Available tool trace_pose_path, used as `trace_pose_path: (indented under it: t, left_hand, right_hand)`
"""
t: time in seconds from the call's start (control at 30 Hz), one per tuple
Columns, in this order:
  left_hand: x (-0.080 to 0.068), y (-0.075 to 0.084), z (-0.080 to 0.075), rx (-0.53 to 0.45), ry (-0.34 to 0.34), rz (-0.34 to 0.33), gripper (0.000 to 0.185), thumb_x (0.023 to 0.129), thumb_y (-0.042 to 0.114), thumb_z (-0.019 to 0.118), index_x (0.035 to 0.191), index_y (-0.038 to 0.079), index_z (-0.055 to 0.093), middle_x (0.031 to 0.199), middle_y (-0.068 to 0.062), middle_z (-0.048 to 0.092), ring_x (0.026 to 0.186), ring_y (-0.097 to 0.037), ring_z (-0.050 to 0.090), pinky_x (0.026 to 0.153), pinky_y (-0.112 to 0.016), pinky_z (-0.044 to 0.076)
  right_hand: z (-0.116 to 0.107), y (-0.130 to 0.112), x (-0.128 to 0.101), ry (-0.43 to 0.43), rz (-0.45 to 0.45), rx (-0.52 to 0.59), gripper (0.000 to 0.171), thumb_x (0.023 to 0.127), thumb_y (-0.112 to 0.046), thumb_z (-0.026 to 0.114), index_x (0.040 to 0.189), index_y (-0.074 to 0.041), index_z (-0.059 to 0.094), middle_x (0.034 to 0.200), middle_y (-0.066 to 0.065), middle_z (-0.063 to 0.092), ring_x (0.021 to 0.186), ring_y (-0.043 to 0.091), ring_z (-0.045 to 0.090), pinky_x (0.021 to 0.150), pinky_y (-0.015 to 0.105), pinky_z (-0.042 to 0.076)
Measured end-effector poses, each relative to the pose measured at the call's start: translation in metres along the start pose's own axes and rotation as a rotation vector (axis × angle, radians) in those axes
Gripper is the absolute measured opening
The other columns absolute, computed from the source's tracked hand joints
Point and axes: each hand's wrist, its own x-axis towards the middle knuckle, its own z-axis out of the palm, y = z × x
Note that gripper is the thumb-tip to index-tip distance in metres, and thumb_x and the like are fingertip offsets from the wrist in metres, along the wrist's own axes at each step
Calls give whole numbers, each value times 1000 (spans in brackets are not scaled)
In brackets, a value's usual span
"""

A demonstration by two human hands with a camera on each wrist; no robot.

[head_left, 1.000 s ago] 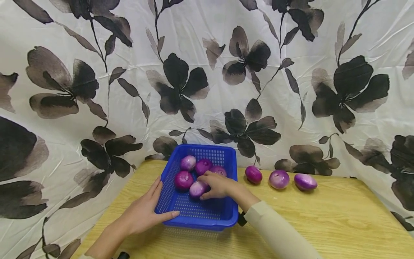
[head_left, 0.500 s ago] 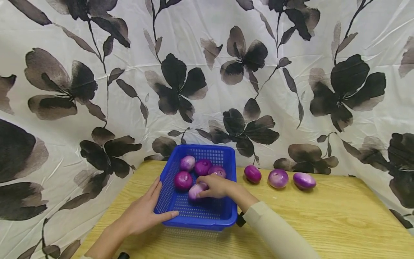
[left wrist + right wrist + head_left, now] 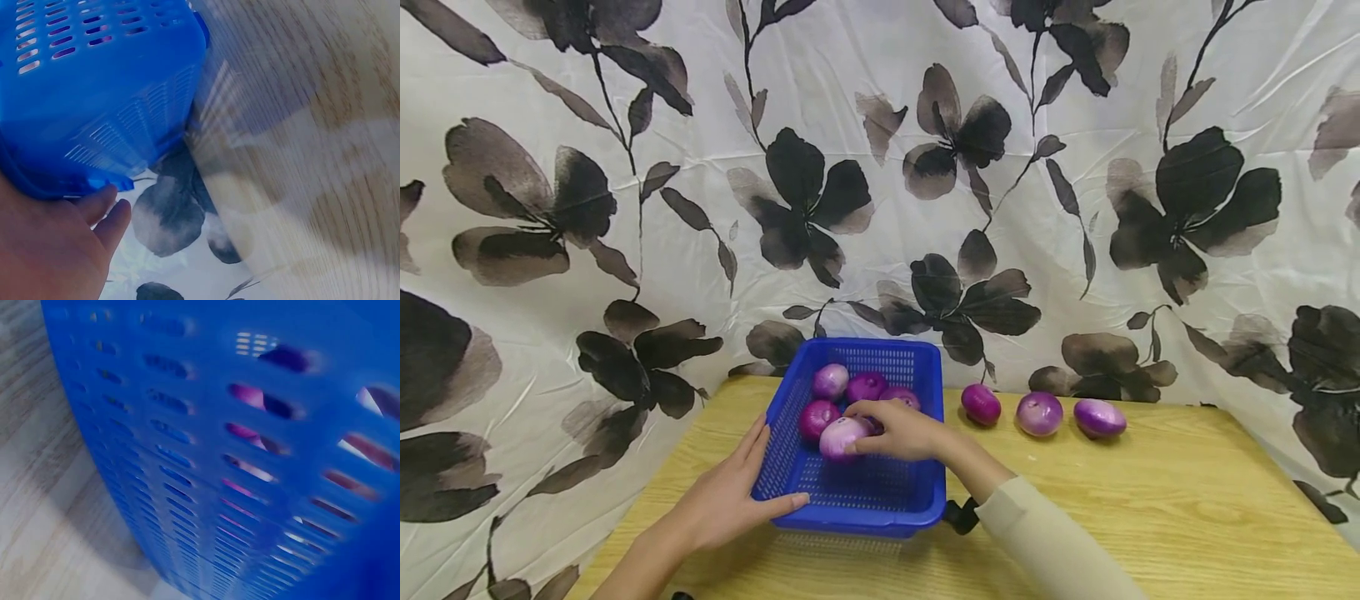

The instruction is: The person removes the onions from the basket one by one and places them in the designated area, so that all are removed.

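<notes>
A blue perforated plastic basket (image 3: 861,518) holds several purple onions. Inside it, my right hand (image 3: 901,429) grips a pale purple onion (image 3: 841,439) between thumb and fingers. A darker onion (image 3: 817,419) lies right behind that one, with more at the back: a pale one (image 3: 831,382), a deep purple one (image 3: 867,386) and one (image 3: 901,396) partly covered by my hand. My left hand (image 3: 722,496) rests at the basket's near left corner, fingers extended along the outside wall and thumb over the rim. In the right wrist view the basket wall (image 3: 206,444) hides my hand.
Three onions stand in a row on the wooden table (image 3: 1120,500) right of the basket: a magenta one (image 3: 981,405), a rounder one (image 3: 1039,414) and an elongated one (image 3: 1100,418). A white cloth with dark flowers (image 3: 842,83) hangs behind the table.
My right hand has shifted the gripped onion slightly left and turned it, bringing it over part of the darker onion. My left hand keeps its place on the basket.
</notes>
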Motion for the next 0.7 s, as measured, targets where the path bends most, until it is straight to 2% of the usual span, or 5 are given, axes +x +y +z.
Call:
trace_pose_path:
  t: [0.13, 0.3, 0.47, 0.7]
  left_hand:
    - [-1, 0, 1, -5, 10, 8, 125, 81, 84, 59, 163, 1, 13, 171, -17, 9, 142, -52, 39, 104, -70, 40]
    - [-1, 0, 1, -11, 7, 9, 125, 82, 82, 60, 163, 0, 13, 171, -17, 9, 143, -51, 37, 105, -70, 39]
    - [0, 0, 0, -13, -1, 4, 125, 81, 82, 60, 163, 1, 12, 171, -17, 8, 145, -51, 35, 104, -70, 39]
    - [0, 1, 0, -17, -10, -2, 126, 81, 83, 59, 164, 2, 10, 171, -17, 8, 145, -51, 34, 104, -71, 39]
  right_hand:
    - [-6, -5, -10, 62, -8, 57, 46, 97, -32, 72, 137, -10, 62, 126, 2, 68, 109, 13, 62, 98, 37, 52]
    - [-13, -8, -25, 138, -33, 130, 46, 95, -24, 74, 135, -5, 62, 123, 5, 69, 109, 19, 65, 94, 35, 55]
    - [-20, -9, -41, 174, -18, 202, 45, 96, -24, 74, 135, -5, 62, 122, 6, 68, 111, 21, 67, 95, 36, 55]
    - [-35, -9, -64, 226, 39, 200, 49, 95, -30, 75, 136, -9, 62, 126, 4, 68, 112, 21, 66, 97, 41, 55]
